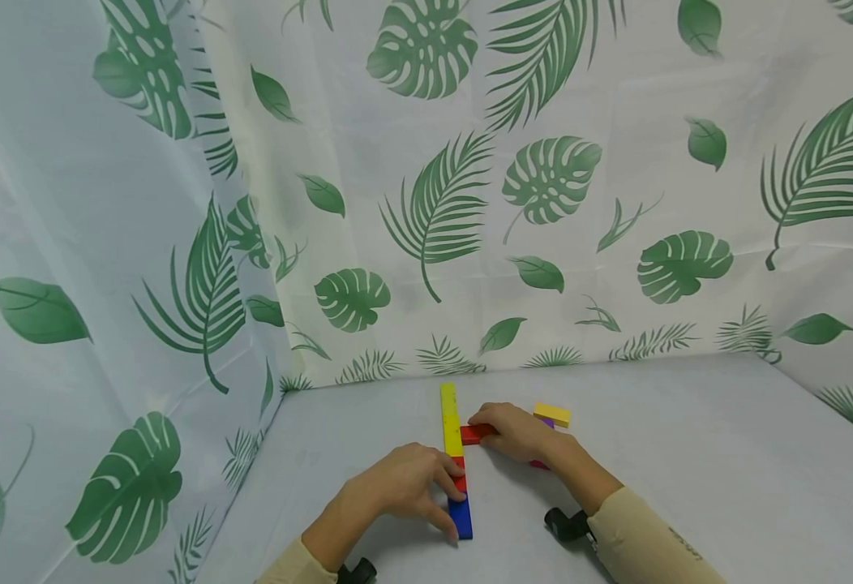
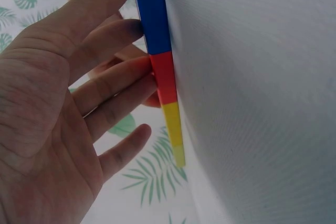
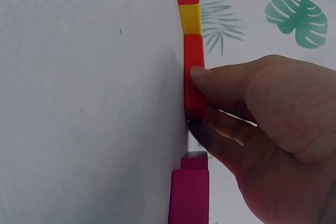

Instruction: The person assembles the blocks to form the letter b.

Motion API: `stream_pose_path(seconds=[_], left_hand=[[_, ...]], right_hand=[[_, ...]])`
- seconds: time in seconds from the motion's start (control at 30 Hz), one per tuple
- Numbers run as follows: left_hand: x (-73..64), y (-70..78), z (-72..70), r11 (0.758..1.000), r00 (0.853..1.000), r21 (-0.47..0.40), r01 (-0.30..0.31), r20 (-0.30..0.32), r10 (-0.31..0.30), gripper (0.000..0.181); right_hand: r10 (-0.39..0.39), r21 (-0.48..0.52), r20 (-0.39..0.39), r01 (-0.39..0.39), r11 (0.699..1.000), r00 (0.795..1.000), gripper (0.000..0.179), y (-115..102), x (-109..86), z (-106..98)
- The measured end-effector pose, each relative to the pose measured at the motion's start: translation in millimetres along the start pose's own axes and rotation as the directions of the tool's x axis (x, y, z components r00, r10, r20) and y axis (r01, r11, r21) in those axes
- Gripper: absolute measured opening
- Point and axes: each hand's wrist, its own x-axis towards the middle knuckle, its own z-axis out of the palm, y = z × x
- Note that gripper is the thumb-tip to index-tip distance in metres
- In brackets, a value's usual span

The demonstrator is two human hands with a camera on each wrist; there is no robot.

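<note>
A straight row of flat blocks lies on the table: yellow blocks [image 1: 451, 418] at the far end, a red block [image 1: 460, 484] in the middle, a blue block [image 1: 460, 523] nearest. My left hand [image 1: 405, 484] rests its spread fingertips and thumb along the blue and red blocks, seen closely in the left wrist view. With thumb and fingers, my right hand [image 1: 517, 430] pinches another red block [image 3: 195, 95]. That block's left end meets the side of the yellow part of the row, pointing off to the right.
Right of the right hand lie a loose yellow block [image 1: 552, 414] and a purple block [image 1: 547, 422]. A magenta block [image 3: 189, 198] is partly hidden by that hand in the head view. The pale table [image 1: 689, 454] ends at a leaf-print curtain [image 1: 616, 308] behind and at the sides.
</note>
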Motion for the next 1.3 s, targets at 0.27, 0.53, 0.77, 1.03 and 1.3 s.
stream_pose_path(seconds=[0.27,0.53,0.77,1.03,1.3], left_hand=[[-0.2,-0.2,-0.3,1.0,1.0,-0.01,0.005,0.001,-0.005,0.047],[0.3,-1.4,0.7,1.0,1.0,-0.006,-0.006,-0.001,0.006,0.047],[-0.1,-1.2,0.6,1.0,1.0,-0.005,-0.009,-0.005,0.009,0.047],[-0.3,-0.6,-0.2,1.0,1.0,-0.006,-0.004,-0.004,0.004,0.046],[-0.4,0.3,-0.5,1.0,1.0,-0.008,0.003,0.001,-0.003,0.046]], right_hand=[[0.007,0.001,0.002,-0.007,1.0,1.0,0.031,-0.6,0.0,0.0],[0.017,0.0,0.004,-0.017,1.0,1.0,0.031,-1.0,0.0,0.8],[0.006,-0.006,0.007,-0.006,1.0,1.0,0.031,-1.8,0.1,0.2],[-0.002,-0.009,0.017,0.002,1.0,1.0,0.029,-3.9,-0.3,-1.9],[0.003,-0.008,0.025,-0.003,1.0,1.0,0.029,-4.7,-0.8,-2.6]])
